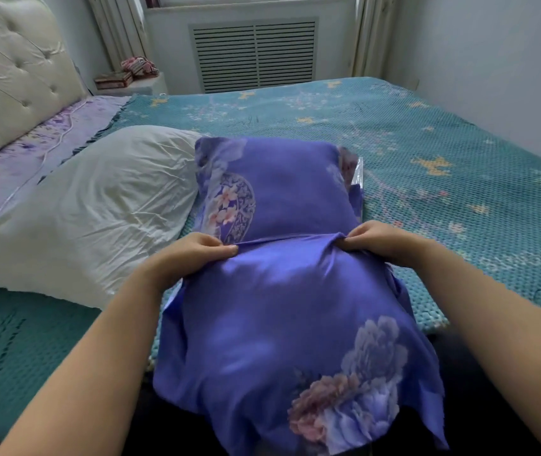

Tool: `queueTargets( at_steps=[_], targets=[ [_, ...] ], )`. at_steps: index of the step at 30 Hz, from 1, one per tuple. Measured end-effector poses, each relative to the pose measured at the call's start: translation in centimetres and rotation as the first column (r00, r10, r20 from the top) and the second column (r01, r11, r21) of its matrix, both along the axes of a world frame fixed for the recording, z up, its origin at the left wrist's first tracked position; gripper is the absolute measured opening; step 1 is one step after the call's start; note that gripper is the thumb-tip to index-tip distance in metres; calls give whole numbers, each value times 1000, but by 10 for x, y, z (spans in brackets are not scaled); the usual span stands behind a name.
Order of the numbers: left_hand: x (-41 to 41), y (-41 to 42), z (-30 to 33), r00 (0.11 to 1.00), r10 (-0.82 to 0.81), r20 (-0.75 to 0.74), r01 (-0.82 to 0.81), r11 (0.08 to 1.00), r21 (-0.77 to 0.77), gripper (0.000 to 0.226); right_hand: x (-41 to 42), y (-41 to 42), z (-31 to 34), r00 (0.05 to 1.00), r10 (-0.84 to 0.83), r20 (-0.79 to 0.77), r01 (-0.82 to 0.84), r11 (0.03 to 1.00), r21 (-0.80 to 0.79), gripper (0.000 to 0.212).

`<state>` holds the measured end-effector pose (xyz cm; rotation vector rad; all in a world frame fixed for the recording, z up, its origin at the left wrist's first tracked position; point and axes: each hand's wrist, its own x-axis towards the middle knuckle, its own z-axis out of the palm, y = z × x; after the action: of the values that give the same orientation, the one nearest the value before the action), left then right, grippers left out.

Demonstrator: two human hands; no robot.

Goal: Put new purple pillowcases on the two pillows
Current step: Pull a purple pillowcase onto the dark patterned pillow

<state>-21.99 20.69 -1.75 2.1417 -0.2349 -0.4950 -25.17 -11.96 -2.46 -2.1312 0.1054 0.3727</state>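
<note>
A pillow in a purple floral pillowcase lies lengthwise in front of me, its near end hanging off the bed. My left hand pinches the pillowcase's inner flap edge on the left. My right hand pinches the same edge on the right. The flap fabric is stretched taut between both hands across the pillow's middle. A second pillow, bare and white, lies to the left, touching the purple one. Something shiny, perhaps plastic wrap, pokes out under the purple pillow's far right corner.
The bed carries a teal patterned cover with a lilac sheet near the tufted cream headboard. A nightstand with small items stands beyond. A radiator grille sits under the window.
</note>
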Motion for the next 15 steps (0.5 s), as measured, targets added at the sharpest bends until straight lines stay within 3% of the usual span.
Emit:
queueTargets(
  at_steps=[4, 6, 7, 8, 9, 11, 13, 15],
  targets=[
    [3, 12, -13, 967, 148, 209, -206, 935, 290, 52, -6, 7, -4, 964, -95, 249, 177, 926, -334, 51],
    [0, 13, -21, 928, 225, 298, -321, 889, 327, 50, -10, 20, -8, 947, -91, 308, 248, 815, -523, 55],
    [-2, 10, -24, 910, 275, 309, -360, 895, 264, 48, -13, 25, -11, 943, -109, 314, 274, 789, -549, 58],
    [-2, 8, -29, 895, 365, 258, -403, 908, 114, 45, -13, 28, -14, 937, -146, 317, 296, 813, -501, 55],
    [-5, 5, -31, 874, 461, 158, -452, 888, -88, 41, -11, 28, -19, 918, -204, 342, 326, 877, -354, 50],
    [-8, -6, -32, 815, 578, -40, -544, 739, -397, 29, -10, 30, -23, 871, -370, 322, 359, 929, 95, 51],
    [-12, -16, -30, 798, 586, -144, -558, 626, -544, 28, -11, 32, -24, 852, -456, 256, 334, 851, 405, 57],
    [-19, -25, -22, 854, 478, -203, -461, 519, -720, 38, -11, 34, -22, 867, -450, 214, 254, 770, 586, 51]
  ],
)
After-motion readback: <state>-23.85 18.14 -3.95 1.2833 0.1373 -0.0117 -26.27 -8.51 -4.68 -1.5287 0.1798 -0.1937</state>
